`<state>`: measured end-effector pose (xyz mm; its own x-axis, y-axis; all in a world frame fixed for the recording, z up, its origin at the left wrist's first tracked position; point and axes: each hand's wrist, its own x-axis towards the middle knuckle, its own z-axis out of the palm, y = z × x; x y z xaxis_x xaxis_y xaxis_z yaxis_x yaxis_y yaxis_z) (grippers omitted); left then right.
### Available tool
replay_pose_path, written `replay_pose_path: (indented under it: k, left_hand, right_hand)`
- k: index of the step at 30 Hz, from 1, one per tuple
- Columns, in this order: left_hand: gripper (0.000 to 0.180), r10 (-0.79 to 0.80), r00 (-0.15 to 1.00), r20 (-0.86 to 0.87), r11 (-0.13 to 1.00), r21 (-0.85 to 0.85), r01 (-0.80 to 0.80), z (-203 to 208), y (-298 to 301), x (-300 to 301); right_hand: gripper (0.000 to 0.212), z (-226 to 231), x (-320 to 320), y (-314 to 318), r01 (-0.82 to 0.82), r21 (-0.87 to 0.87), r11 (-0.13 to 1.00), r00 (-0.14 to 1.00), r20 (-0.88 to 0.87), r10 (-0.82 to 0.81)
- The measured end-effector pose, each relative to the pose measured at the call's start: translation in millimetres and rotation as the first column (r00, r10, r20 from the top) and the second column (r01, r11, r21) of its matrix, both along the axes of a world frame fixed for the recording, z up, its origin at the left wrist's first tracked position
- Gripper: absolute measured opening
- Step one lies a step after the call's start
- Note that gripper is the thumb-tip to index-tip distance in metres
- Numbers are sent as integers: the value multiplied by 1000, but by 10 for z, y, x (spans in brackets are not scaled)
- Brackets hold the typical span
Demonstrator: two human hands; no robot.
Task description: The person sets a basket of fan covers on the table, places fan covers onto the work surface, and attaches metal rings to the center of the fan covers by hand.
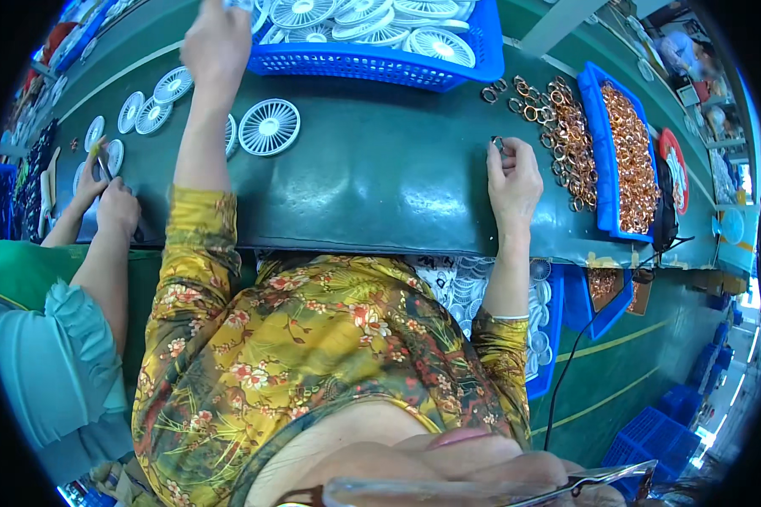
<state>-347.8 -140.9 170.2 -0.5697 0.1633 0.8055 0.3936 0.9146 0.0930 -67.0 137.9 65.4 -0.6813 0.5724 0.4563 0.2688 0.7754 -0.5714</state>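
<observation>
My left hand (218, 42) reaches to the upper edge of the view, by the left end of a blue basket (355, 66) heaped with white round fan grilles (440, 47). Its fingers are curled, with a bit of something pale at their tips; the picture's edge cuts this off. At the right, above the green tabletop (372, 186), my right hand (517, 182) pinches a small ring (497, 142) between thumb and fingers. A single white grille (269, 128) lies flat beside my left forearm, partly over another one.
Loose copper-coloured rings (571, 144) lie right of my right hand, beside a blue tray (604, 152) full of them. More grilles (153, 115) lie at the left, near a co-worker's hands (118, 207). Below the table's edge stands another blue crate (543, 372) with grilles.
</observation>
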Motion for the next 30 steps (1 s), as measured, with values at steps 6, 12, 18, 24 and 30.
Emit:
replay_pose_path:
  k: [6,12,18,24,30]
  left_hand:
    - [36,-591,800,-105,681,467,564,-195,241,1329]
    - [59,-649,348,677,481,10,877,-884,358,1951]
    - [46,-756,429,494,564,161,810,-1003,531,1951]
    - [26,-897,39,439,433,861,267,-903,612,1916]
    - [28,-963,-118,241,212,952,219,-743,602,2119]
  right_hand:
    - [11,30,210,-233,-228,-31,973,898,-394,198]
    - [17,71,203,-394,-221,139,965,839,-477,261]
    - [18,92,255,-498,-241,147,959,845,-454,282]
    - [22,257,252,-740,-374,228,899,787,-436,438]
    - [19,315,134,-811,-349,290,891,806,-392,443]
